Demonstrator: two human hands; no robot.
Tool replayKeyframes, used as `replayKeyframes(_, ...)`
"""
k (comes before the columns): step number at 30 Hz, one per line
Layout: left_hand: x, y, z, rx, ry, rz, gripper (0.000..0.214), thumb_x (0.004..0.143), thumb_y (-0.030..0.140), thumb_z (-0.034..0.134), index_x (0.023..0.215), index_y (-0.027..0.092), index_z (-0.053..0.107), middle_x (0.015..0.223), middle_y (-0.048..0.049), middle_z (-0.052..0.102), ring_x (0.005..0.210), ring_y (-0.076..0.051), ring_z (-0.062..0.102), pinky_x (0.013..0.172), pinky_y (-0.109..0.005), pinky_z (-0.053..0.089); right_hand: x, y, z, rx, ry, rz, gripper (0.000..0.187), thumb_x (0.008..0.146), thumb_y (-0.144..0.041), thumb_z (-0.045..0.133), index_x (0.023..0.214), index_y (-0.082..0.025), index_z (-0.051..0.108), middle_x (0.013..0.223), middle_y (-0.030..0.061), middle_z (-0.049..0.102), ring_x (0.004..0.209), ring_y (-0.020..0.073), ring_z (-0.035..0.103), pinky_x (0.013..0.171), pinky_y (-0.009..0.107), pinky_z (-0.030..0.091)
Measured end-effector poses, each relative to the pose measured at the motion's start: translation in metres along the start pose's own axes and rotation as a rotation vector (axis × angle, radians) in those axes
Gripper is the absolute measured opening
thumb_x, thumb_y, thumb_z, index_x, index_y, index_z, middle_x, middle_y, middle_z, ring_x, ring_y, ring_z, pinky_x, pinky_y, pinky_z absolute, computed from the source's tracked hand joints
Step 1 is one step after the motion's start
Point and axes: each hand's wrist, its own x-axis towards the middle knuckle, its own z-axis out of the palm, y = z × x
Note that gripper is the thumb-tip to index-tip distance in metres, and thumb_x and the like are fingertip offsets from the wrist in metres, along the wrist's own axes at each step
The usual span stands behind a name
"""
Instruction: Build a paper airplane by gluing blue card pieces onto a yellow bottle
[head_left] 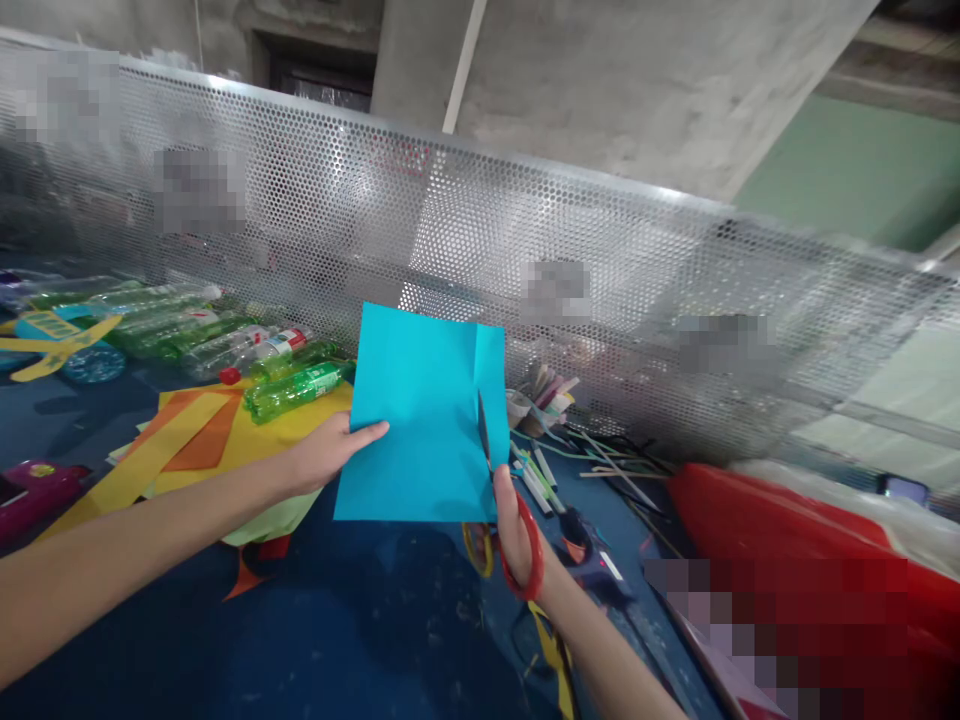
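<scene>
A bright blue sheet of paper (pixel 420 420) is held up in front of me, with a crease running down near its right side. My left hand (pixel 334 455) grips its left edge, thumb on the near face and fingers behind it. In my right hand (pixel 510 515) is a pair of scissors with a red handle (pixel 535 560). One dark blade lies over the face of the paper beside the crease, pointing up; the other is hidden. A yellow loop (pixel 478 548) shows by the handle; whether it belongs to the scissors I cannot tell.
Yellow and orange paper sheets (pixel 202 430) lie on the blue table (pixel 337 630) at left, below plastic bottles (pixel 296 390). A dark glue gun (pixel 592 555) and thin sticks (pixel 540 480) lie right. Red material (pixel 780 520) is further right. A perforated metal screen (pixel 465 220) stands behind.
</scene>
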Motion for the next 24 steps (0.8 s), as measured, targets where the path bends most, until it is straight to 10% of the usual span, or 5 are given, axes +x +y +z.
replayKeyframes(19,0.0001,-0.0019,0.0039,-0.037,0.070,-0.006,0.049,0.076,0.038,0.061,0.119,0.015,0.055,0.113,-0.0116,0.064,0.098,-0.030,0.061,0.085,-0.045,0.048,-0.0002,0.0032,0.0040,0.045,0.102,0.127,0.062,0.076,-0.074,0.026,0.040,-0.024,0.031,0.031,-0.0040,0.028,0.025,0.0104,0.031,0.029,0.025,0.025)
replayKeyframes(24,0.0018,-0.0052,0.0006,-0.009,0.052,0.012,0.046,0.076,0.039,0.061,0.116,0.016,0.057,0.113,-0.0107,0.064,0.097,-0.030,0.062,0.084,-0.043,0.048,0.0047,0.0073,0.0024,0.110,0.003,0.146,0.062,0.076,-0.074,0.026,0.045,-0.024,0.044,0.037,0.0006,0.046,0.034,0.0156,0.049,0.037,0.027,0.041)
